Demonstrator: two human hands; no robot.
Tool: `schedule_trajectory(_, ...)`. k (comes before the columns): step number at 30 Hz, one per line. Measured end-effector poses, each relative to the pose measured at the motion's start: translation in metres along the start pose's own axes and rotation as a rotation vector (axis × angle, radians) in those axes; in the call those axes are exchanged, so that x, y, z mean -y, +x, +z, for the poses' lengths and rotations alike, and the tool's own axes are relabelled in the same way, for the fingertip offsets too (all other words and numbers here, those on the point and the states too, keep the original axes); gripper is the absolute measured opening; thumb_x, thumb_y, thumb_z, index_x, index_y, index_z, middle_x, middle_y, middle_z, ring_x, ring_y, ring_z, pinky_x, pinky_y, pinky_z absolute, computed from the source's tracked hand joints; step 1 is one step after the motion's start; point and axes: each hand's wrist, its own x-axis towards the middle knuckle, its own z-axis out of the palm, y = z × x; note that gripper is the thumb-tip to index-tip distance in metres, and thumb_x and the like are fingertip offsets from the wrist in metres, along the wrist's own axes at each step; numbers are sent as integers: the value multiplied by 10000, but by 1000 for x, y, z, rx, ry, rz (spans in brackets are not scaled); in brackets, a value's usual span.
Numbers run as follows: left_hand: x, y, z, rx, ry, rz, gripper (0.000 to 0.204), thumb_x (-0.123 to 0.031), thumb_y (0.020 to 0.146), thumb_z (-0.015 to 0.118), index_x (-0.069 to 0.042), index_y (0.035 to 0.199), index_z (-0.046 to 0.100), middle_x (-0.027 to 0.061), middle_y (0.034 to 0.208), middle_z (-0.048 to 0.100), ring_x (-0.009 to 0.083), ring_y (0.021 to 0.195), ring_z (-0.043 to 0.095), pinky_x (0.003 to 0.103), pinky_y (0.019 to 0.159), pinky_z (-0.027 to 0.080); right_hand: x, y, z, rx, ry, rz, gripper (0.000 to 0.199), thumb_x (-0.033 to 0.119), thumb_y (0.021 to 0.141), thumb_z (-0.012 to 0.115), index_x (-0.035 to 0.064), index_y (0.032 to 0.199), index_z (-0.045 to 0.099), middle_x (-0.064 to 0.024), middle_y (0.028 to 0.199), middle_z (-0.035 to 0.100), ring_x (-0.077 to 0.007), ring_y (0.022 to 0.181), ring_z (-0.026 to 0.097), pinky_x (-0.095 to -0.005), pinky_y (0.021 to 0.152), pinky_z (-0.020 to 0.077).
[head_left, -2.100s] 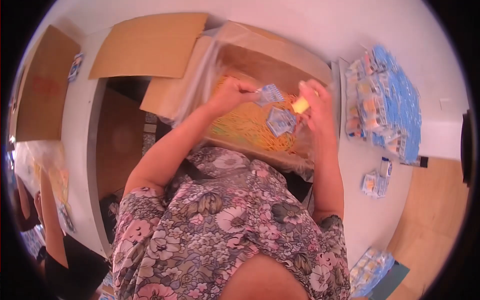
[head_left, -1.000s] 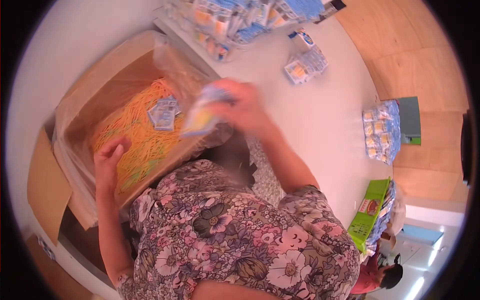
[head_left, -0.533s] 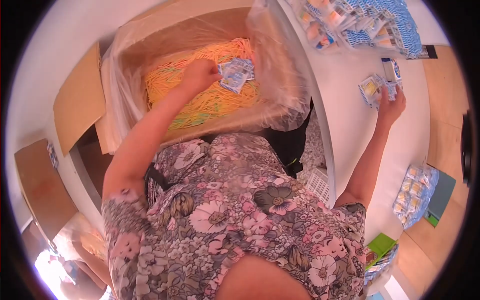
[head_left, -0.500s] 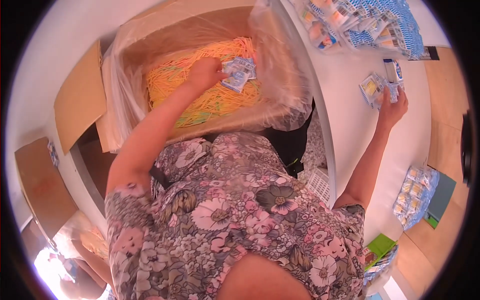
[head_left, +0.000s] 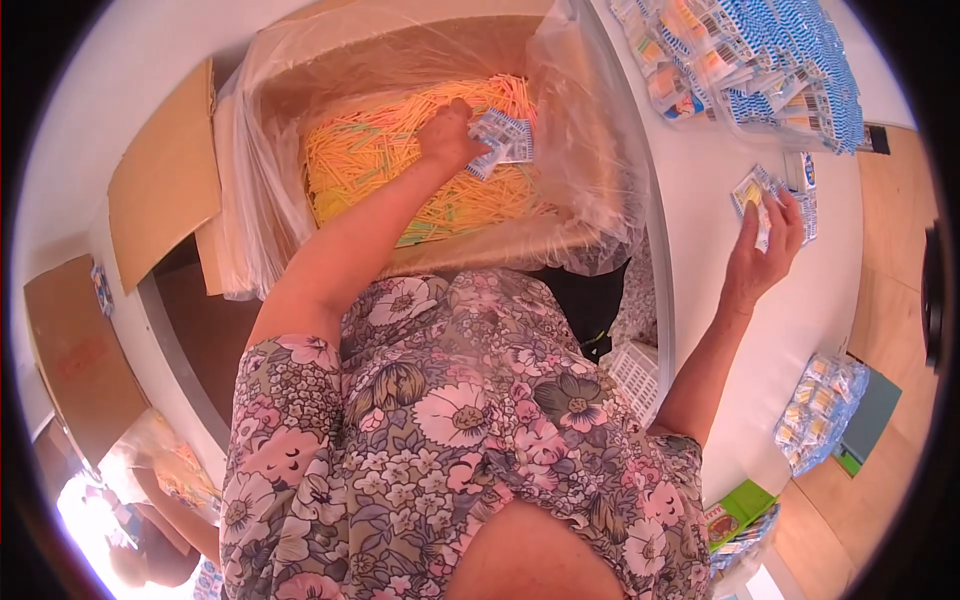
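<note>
Over the lined cardboard box, my left hand (head_left: 447,140) is open, its fingers apart, with fingertips at the edge of small clear packets (head_left: 514,140) with blue-and-white ends. Those packets lie on a mass of thin orange, pink, yellow and green sticks (head_left: 385,130) in the box. On the white table to the right, my right hand (head_left: 768,250) has its thumb and fingers spread over another small packet (head_left: 750,192). That one has a yellowish piece inside, and a blue-and-white packet (head_left: 803,170) lies beside it. The undersides of both hands are hidden.
A large heap of striped packets (head_left: 760,60) covers the table's far right. Nearer are a bundle of packets (head_left: 820,412) and a green box (head_left: 740,513). Clear plastic lining (head_left: 590,150) hangs over the box's rim. At the lower left another person's arm (head_left: 178,515) shows.
My left hand has shifted right, closer over the packets, and its fingers have spread. My right hand has drawn slightly nearer and its fingers are wider apart. The whole view has shifted a little.
</note>
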Motion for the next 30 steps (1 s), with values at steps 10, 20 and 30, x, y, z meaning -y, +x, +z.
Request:
schedule_trajectory(10, 9, 5, -1, 119, -20, -86, 635, -280, 541, 852, -95, 1057, 532, 97, 901, 652, 253, 898, 627, 364, 752, 485, 41, 1, 9, 43, 166, -46, 242, -43, 774, 660, 37, 1002, 654, -112, 1135, 566, -219, 979, 549, -300, 806, 473)
schedule_trajectory(20, 16, 6, -39, 317, -246, -190, 419, -173, 657, 755, -95, 1047, 625, 48, 923, 666, 175, 901, 627, 370, 790, 470, 85, 10, 8, 14, 271, -180, 267, -79, 760, 651, 37, 1001, 656, -126, 1118, 581, -227, 952, 580, -306, 807, 481)
schedule_trajectory(30, -5, -40, -152, 312, -1098, 312, 174, -79, 872, 596, 7, 1022, 620, -13, 882, 646, 39, 767, 563, 217, 707, 474, 198, 68, 114, 875, 732, 21, 207, 181, 837, 640, 14, 958, 621, -22, 774, 622, -95, 663, 547, -253, 614, 454)
